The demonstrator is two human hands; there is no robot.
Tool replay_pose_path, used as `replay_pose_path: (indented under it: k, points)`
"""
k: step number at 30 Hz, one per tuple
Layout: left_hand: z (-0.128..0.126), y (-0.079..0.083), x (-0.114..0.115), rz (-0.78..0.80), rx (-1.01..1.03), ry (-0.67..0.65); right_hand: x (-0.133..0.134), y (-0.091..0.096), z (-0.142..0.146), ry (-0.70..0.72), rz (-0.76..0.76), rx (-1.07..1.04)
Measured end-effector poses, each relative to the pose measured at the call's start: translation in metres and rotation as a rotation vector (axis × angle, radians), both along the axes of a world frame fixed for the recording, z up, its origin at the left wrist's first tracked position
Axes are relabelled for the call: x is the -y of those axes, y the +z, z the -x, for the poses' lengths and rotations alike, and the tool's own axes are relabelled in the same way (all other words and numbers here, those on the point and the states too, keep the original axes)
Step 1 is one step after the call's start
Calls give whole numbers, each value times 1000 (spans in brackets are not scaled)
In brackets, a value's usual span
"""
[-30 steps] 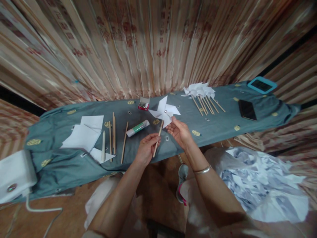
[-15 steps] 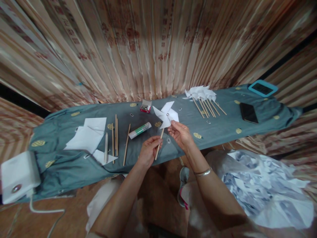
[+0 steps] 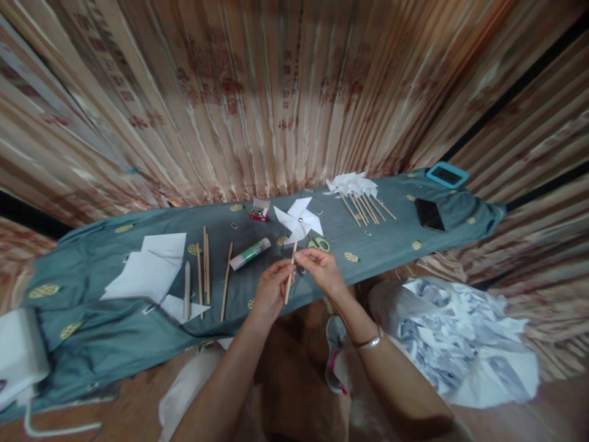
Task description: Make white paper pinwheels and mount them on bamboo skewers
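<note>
A white paper pinwheel (image 3: 300, 221) on a thin wooden stick is held upright over the front of the table. My left hand (image 3: 272, 287) is closed round the lower part of the stick, thumb and forefinger pinching it. Just above, my right hand (image 3: 321, 267) has its fingertips pinched at the same stick, below the paper blades. Green-handled scissors (image 3: 319, 244) lie right behind my right hand. To the left of the pinwheel are a glue stick (image 3: 250, 253) and an open small red box (image 3: 259, 210) of metal pins.
Several loose wooden sticks (image 3: 206, 270), a white marker-like rod (image 3: 187, 290) and paper squares (image 3: 142, 270) lie on the left. Several pinwheels (image 3: 353, 184), a dark phone (image 3: 429, 214) and a blue-framed device (image 3: 446, 175) sit right. A bag of paper scraps (image 3: 460, 337) stands below.
My right hand has moved from the paper blades down to the stick, uncovering the scissors. The view has shifted, so the table things appear further left.
</note>
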State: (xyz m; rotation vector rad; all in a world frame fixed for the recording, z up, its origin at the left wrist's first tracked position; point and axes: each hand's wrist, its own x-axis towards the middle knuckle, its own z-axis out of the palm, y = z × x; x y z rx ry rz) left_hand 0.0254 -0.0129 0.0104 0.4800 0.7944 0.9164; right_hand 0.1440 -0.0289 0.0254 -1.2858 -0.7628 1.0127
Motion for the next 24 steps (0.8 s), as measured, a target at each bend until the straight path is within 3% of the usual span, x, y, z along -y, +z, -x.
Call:
replay_pose_path:
  k: [8, 13, 18, 24]
  points:
    - [-6, 0, 6, -49, 5, -7, 12, -2, 5, -36, 32, 48]
    - [-14, -1, 8, -25, 36, 27, -2, -1, -7, -113, 54, 166]
    - [-14, -3, 11, 15, 29, 43, -42, 14, -55, -220, 153, 443]
    - [-7, -2, 22, 13, -12, -36, -94, 31, -131, -294, 447, 916]
